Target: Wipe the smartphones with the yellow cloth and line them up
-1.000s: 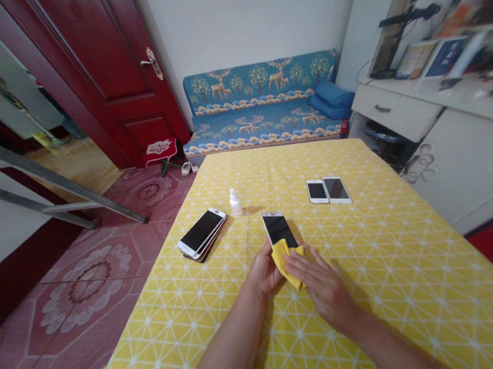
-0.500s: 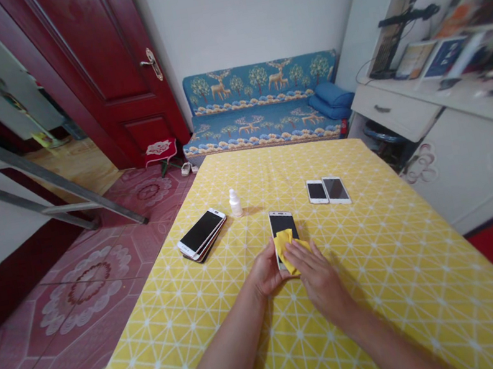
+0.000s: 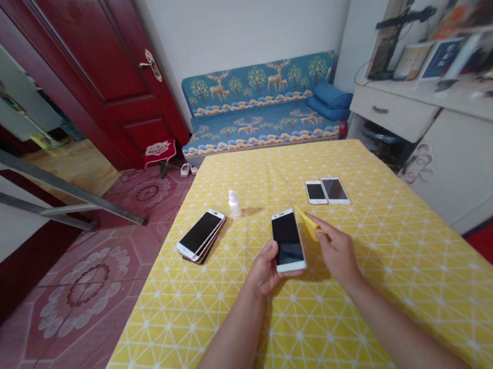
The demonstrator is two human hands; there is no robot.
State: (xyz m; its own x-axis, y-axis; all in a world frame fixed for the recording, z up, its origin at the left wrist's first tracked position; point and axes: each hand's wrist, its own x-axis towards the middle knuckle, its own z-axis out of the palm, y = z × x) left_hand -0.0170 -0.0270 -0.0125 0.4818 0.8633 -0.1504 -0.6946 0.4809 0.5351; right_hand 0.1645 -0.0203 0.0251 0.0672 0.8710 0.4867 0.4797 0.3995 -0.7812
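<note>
My left hand (image 3: 266,268) grips a white-framed smartphone (image 3: 286,239) by its lower left side, thumb at the screen's edge. The dark screen faces up toward me and is uncovered. Just right of the phone, my right hand (image 3: 337,250) pinches a yellow cloth (image 3: 308,223), held apart from the screen. To the left lies a stack of smartphones (image 3: 201,235), the top one white with a black screen. A small white bottle (image 3: 235,204) stands upright beside that stack. Farther right, a small white phone (image 3: 316,192) and a larger white phone (image 3: 335,190) lie side by side.
A yellow patterned tablecloth (image 3: 301,339) covers the table. Behind it is a blue sofa (image 3: 258,116). A white cabinet (image 3: 483,157) flanks the right side, and a metal ladder-like frame (image 3: 51,179) stands at the left by a red door (image 3: 107,63).
My right hand has lifted the yellow cloth off the phone and moved to the right, baring the screen. The left hand still holds the phone, which now looks slightly more tilted toward me.
</note>
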